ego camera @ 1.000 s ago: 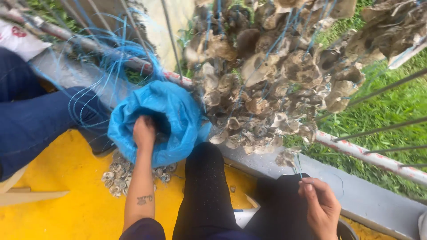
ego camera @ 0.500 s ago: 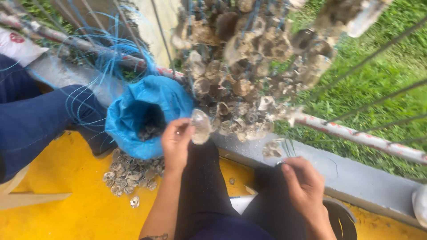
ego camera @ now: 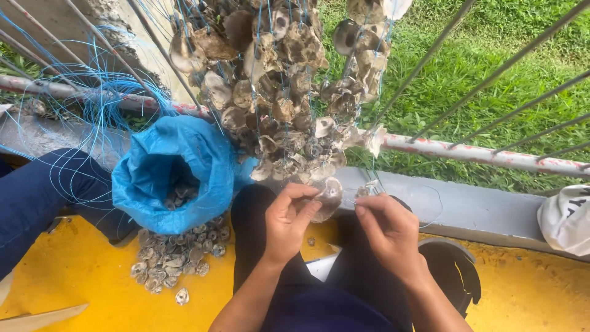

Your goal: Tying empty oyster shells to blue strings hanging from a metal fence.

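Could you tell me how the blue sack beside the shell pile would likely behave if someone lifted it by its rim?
The blue sack looks like thin woven plastic with a rolled, crumpled rim, so it would probably flop and sag. Shells show inside, so it may feel bottom-heavy. Loose shells beside its base could scatter if it drags.

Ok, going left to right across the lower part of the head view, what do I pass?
Blue bag → left hand → shell it holds → right hand → white cloth at the right edge.

A bright blue sack (ego camera: 175, 175) sits on a glossy yellow floor (ego camera: 80, 276) — thin blue strings (ego camera: 92, 110) trail beside it. Shells (ego camera: 276, 98) hang grey-brown and mottled; the rail (ego camera: 479, 154) is white, flecked red — grass (ego camera: 479, 67) vivid green.
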